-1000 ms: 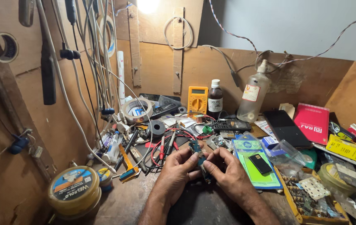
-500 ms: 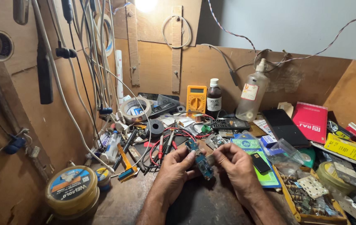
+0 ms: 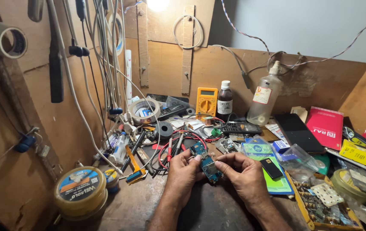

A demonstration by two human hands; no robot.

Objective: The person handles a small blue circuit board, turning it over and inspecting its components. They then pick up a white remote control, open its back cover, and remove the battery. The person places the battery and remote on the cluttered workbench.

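In the head view, a small blue-green circuit board (image 3: 206, 164) is held above the near middle of the surface (image 3: 140, 201), between both hands. The grip of the left hand (image 3: 183, 176) is closed on the board's left edge, thumb on top; the grip of the right hand (image 3: 245, 175) is pinched on its right edge. The board is kept clear of the red and black probe leads (image 3: 174, 147) lying just behind it. A yellow multimeter (image 3: 206, 102) stands toward the back edge, a round solder tin (image 3: 80, 192) at the near left corner. The work is judged to be at the inspection stage: no tool is taken up yet. Compared with the frame half a second earlier, the board is tilted slightly differently, while both hands remain closed on it.
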